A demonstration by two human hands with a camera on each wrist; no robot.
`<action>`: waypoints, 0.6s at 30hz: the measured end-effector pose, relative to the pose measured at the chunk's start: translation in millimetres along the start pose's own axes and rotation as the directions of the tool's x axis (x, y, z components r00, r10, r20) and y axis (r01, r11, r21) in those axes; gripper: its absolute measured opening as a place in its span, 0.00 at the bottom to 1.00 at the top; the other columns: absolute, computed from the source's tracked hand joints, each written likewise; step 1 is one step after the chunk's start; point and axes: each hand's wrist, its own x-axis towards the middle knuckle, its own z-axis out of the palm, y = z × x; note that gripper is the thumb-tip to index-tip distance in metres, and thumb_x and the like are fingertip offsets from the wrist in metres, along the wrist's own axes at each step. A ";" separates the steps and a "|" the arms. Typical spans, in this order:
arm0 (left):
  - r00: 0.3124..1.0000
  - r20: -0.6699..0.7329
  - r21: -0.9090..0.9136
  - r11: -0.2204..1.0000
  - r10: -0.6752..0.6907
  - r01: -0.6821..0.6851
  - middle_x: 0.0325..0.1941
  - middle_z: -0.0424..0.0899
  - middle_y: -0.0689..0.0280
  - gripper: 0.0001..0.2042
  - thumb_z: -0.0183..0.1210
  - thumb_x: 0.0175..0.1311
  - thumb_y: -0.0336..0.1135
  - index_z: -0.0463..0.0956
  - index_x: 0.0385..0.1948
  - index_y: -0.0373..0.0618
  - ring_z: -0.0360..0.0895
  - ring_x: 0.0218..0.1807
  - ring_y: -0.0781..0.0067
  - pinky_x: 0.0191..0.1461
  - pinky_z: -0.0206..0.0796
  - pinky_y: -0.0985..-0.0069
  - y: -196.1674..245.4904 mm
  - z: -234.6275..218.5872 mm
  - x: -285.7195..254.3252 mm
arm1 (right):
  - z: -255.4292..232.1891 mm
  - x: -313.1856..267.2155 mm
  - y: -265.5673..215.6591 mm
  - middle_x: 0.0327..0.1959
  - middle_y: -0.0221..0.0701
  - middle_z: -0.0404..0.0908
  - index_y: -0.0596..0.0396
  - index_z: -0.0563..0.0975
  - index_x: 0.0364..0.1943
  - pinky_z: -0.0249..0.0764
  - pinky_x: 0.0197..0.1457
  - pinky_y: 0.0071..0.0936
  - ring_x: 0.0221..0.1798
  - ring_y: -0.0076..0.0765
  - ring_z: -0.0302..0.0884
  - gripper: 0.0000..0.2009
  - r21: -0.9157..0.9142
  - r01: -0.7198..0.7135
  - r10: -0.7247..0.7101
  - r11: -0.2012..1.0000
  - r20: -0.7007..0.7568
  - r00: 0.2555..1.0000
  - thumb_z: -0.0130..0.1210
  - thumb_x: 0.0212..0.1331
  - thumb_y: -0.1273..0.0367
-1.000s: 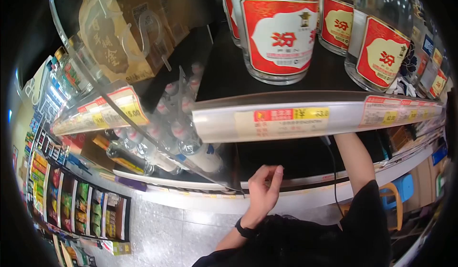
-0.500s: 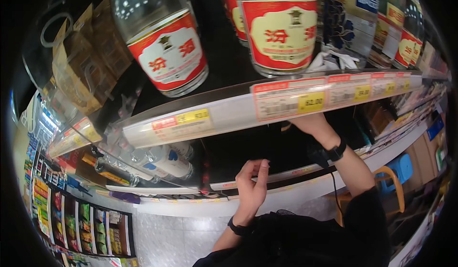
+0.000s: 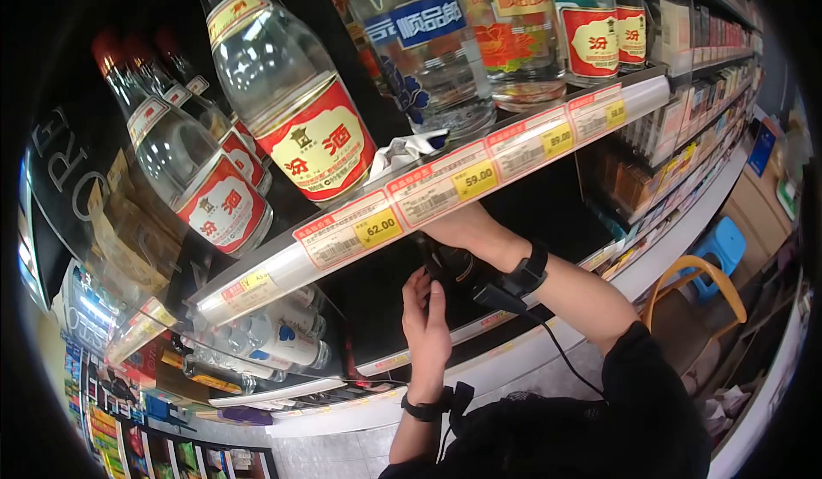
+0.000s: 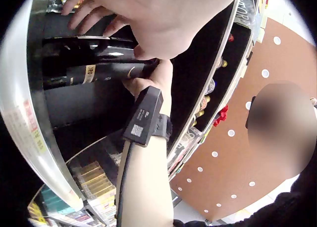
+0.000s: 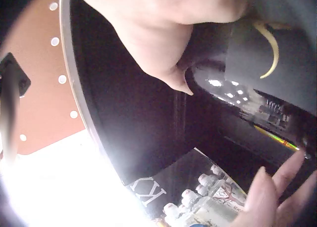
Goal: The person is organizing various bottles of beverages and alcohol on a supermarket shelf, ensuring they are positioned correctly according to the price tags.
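- While the head view partly hides the dark glass bottle [image 4: 101,64] beneath the price-tag rail [image 3: 432,196], the left wrist view bares its length.
- The right hand [image 4: 154,82] grasps its neck; the left hand [image 3: 426,325], unclenched, is just beside, contact unclear.
- In the left wrist view, its long axis runs sideways, neck rightward.
- The right wrist view shows a gold arc [image 5: 275,51] clearly.
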 end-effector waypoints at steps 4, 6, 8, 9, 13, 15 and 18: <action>0.997 0.028 0.089 0.994 -0.072 0.069 0.56 0.80 0.49 0.23 0.44 0.77 0.48 0.72 0.59 0.39 0.76 0.61 0.58 0.65 0.61 0.70 14.7 -2.4 -1.7 | -13.4 -21.7 -11.5 0.41 0.37 0.86 0.56 0.82 0.45 0.76 0.50 0.32 0.47 0.42 0.84 0.16 0.191 -0.073 0.098 0.979 -0.124 0.987 0.64 0.55 0.62; 0.993 0.012 0.138 0.983 -0.120 0.117 0.56 0.80 0.48 0.25 0.41 0.77 0.51 0.71 0.59 0.39 0.75 0.62 0.53 0.65 0.61 0.68 9.8 -2.5 -4.7 | -30.3 -44.5 -23.3 0.32 0.34 0.86 0.57 0.84 0.38 0.76 0.43 0.27 0.36 0.31 0.84 0.10 0.234 -0.153 0.198 0.960 -0.179 0.964 0.63 0.53 0.69; 0.988 0.010 0.206 0.967 -0.153 0.148 0.57 0.78 0.44 0.29 0.36 0.76 0.57 0.71 0.61 0.41 0.71 0.63 0.41 0.66 0.60 0.63 1.8 0.1 -9.4 | -47.3 -73.6 -23.8 0.32 0.33 0.85 0.59 0.83 0.37 0.75 0.44 0.25 0.36 0.27 0.82 0.08 0.289 -0.170 0.237 0.942 -0.216 0.947 0.61 0.54 0.72; 0.986 -0.014 0.197 0.967 -0.165 0.164 0.57 0.78 0.44 0.29 0.36 0.76 0.57 0.71 0.61 0.41 0.71 0.63 0.41 0.66 0.60 0.63 2.9 3.8 -11.2 | -53.3 -87.7 -24.0 0.33 0.33 0.85 0.60 0.83 0.36 0.74 0.45 0.25 0.37 0.26 0.81 0.07 0.316 -0.130 0.220 0.940 -0.269 0.938 0.60 0.54 0.73; 0.991 0.006 0.225 0.965 -0.137 0.132 0.51 0.81 0.44 0.28 0.38 0.75 0.56 0.71 0.59 0.40 0.76 0.59 0.43 0.61 0.65 0.61 18.0 13.4 -23.4 | -59.7 -127.0 -25.5 0.45 0.45 0.81 0.62 0.78 0.38 0.68 0.62 0.35 0.52 0.42 0.78 0.07 0.418 0.055 0.133 0.907 -0.409 0.903 0.54 0.55 0.75; 0.994 -0.014 0.224 0.969 -0.108 0.109 0.48 0.82 0.46 0.27 0.41 0.76 0.54 0.70 0.60 0.39 0.79 0.55 0.47 0.59 0.67 0.64 34.8 20.8 -33.4 | -73.0 -143.1 -26.4 0.48 0.48 0.78 0.62 0.75 0.40 0.68 0.65 0.41 0.54 0.47 0.76 0.09 0.373 0.139 0.028 0.917 -0.408 0.912 0.52 0.57 0.73; 0.997 -0.069 0.126 0.991 -0.032 0.041 0.50 0.81 0.47 0.26 0.43 0.76 0.50 0.67 0.62 0.35 0.80 0.51 0.54 0.56 0.69 0.67 35.7 24.0 -57.5 | -91.9 -172.5 -30.9 0.50 0.53 0.76 0.61 0.74 0.44 0.70 0.62 0.46 0.54 0.54 0.76 0.14 0.483 0.239 0.005 0.842 -0.450 0.893 0.52 0.57 0.66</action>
